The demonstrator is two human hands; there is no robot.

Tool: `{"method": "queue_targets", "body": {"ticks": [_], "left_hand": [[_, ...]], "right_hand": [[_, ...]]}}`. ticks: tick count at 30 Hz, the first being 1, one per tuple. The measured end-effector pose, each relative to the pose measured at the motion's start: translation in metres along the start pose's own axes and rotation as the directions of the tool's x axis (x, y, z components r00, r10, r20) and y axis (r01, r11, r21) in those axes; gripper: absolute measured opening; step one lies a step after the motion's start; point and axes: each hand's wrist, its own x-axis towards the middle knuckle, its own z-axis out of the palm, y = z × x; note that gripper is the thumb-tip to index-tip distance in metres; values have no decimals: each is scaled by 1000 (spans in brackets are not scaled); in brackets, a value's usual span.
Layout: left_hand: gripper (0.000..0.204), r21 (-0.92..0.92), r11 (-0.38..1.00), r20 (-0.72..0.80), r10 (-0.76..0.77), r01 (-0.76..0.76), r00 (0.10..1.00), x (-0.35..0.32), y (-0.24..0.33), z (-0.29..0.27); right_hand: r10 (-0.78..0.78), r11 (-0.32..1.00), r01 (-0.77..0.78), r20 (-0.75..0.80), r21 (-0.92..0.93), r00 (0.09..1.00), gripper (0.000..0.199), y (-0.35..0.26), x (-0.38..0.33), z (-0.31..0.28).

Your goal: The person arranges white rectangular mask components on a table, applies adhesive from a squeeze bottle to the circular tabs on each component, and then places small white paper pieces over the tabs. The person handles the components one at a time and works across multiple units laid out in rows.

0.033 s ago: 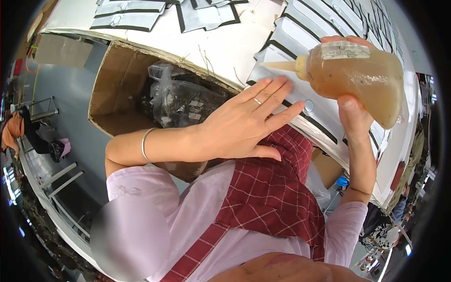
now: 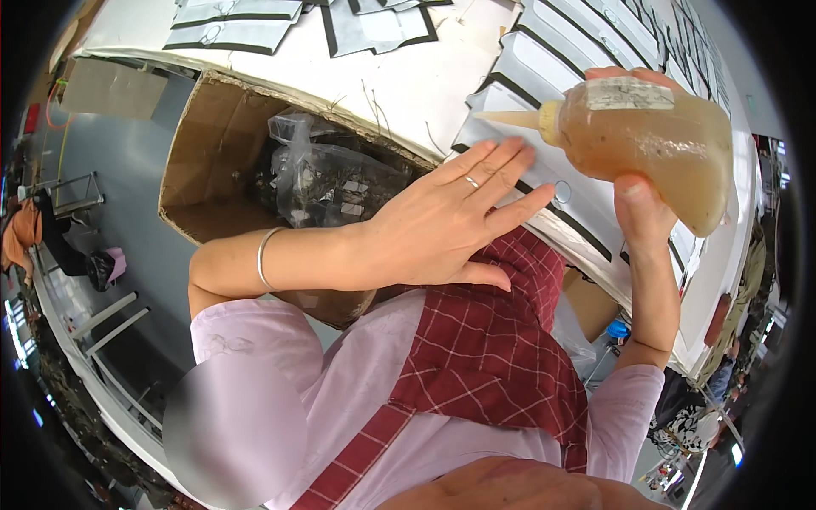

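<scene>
Right hand point(image 2: 643, 212) up at the upper right of the frame, its grip closed round a soft squeeze bottle point(image 2: 646, 140) of amber liquid, tipped on its side so the pointed nozzle point(image 2: 510, 119) aims left, towards the other hand. Left hand point(image 2: 442, 225) sits mid-frame, open and flat, fingers spread, holding nothing, palm down on a white sheet with a black border point(image 2: 544, 183) at the tabletop point(image 2: 399, 81) edge, apparently to pin it flat. More bordered sheets lie along the top. Below the edge, left of centre, an open cardboard box point(image 2: 200, 178) holds clear plastic bags point(image 2: 327, 178)
</scene>
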Motion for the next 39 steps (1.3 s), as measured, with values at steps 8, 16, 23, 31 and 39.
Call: {"method": "queue_targets", "body": {"ticks": [8, 16, 23, 31, 39], "left_hand": [[105, -43, 999, -34, 21, -23, 999, -1, 4, 4], [105, 24, 1000, 21, 10, -10, 1000, -4, 10, 0], [102, 41, 999, 10, 4, -4, 1000, -5, 11, 0], [101, 68, 998, -2, 6, -6, 1000, -5, 13, 0], [98, 47, 999, -40, -4, 6, 999, 8, 16, -15]], "right_hand": [[-78, 996, 79, -35, 49, 996, 102, -1, 3, 9], [-38, 995, 34, 40, 98, 998, 102, -2, -1, 13], [-252, 953, 285, 263, -97, 931, 97, 4, 12, -4], [-274, 941, 282, 67, -188, 959, 91, -2, 14, -8], [-381, 892, 451, -534, 1, 755, 61, -2, 45, -56]]}}
